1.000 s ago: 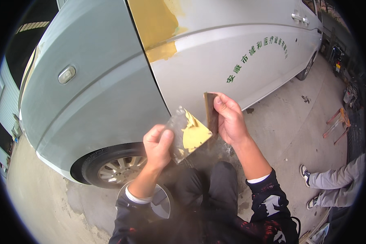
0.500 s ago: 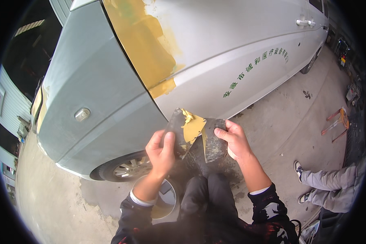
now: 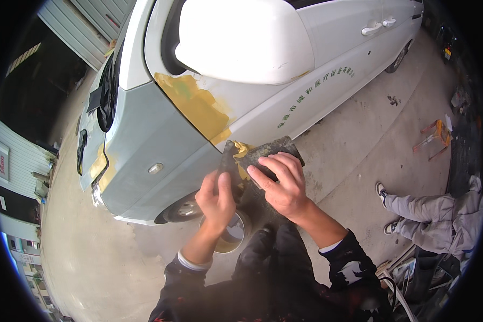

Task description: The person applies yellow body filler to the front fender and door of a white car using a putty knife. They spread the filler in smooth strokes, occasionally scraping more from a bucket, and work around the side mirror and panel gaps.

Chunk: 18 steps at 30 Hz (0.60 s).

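Note:
My left hand [image 3: 216,199] grips a dark, flat plate [image 3: 229,161] carrying yellow filler paste [image 3: 242,148]. My right hand [image 3: 283,189] holds a dark flat scraper [image 3: 274,145] tilted over that plate, against the paste, covering part of it. Beyond them stands a white van [image 3: 338,91] with a grey front fender [image 3: 139,134], a yellow filler patch [image 3: 193,107] along the door edge and a large white mirror [image 3: 241,37]. Below my left hand a round container [image 3: 239,241] stands on the ground, partly hidden by my arm.
At the right, another person [image 3: 424,209] shows by grey trouser legs and shoes. An orange stool [image 3: 441,134] and dark clutter [image 3: 443,268] are beyond. A corrugated shed wall [image 3: 19,153] is at the left; concrete floor [image 3: 86,247] surrounds the van.
My right hand has moved leftward and turned, bringing its scraper over the paste on the left plate. The view has shifted, bringing the mirror and more of the van's front into sight.

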Each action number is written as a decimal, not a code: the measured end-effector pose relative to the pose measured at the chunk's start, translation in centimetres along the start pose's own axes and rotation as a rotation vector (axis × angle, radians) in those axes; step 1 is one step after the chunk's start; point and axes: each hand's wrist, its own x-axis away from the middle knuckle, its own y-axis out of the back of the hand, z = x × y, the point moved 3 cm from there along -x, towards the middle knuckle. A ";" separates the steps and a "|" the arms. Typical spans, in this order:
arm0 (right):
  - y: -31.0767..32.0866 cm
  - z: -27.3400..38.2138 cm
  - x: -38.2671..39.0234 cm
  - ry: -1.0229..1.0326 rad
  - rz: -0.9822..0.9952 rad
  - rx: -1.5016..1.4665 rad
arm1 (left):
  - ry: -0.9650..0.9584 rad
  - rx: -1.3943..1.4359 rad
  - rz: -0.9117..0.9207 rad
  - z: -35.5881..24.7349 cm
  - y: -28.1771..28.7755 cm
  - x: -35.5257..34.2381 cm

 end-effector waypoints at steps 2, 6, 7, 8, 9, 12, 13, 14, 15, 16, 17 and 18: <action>0.0 1.0 -0.2 -0.051 0.025 -0.022 | -0.023 0.018 0.008 -1.2 -0.1 -0.6; -1.2 2.3 2.4 -0.255 0.030 -0.160 | 0.028 -0.026 -0.064 0.2 2.1 -2.6; -2.3 2.6 3.5 -0.345 0.042 -0.196 | 0.013 -0.071 -0.106 0.8 3.6 -3.2; -3.9 2.5 4.6 -0.507 -0.066 -0.276 | 0.012 -0.126 -0.163 1.6 5.2 -3.8; -5.9 2.3 5.9 -0.836 -0.190 -0.421 | 0.042 -0.090 -0.150 2.4 6.7 -4.1; -14.2 2.2 8.9 -1.727 -0.552 -0.869 | 0.145 -0.180 -0.103 3.8 11.7 -3.6; -16.6 2.1 8.7 -1.747 -0.631 -0.924 | 0.232 -0.168 -0.054 4.0 13.4 -2.9; -18.8 2.2 8.7 -1.925 -0.685 -0.955 | 0.320 -0.293 -0.074 4.2 15.1 -2.4; -20.5 2.2 7.9 -1.901 -0.752 -0.967 | 0.360 -0.313 -0.081 4.4 16.4 -1.8; -22.0 2.2 7.2 -1.928 -0.803 -1.081 | 0.354 -0.400 -0.057 4.2 17.7 -1.2; -23.4 1.9 6.3 -1.976 -0.843 -1.026 | 0.387 -0.321 -0.070 4.5 18.8 -0.7; -24.5 1.4 5.4 -1.999 -0.898 -0.991 | 0.421 -0.271 -0.029 4.5 19.9 -0.2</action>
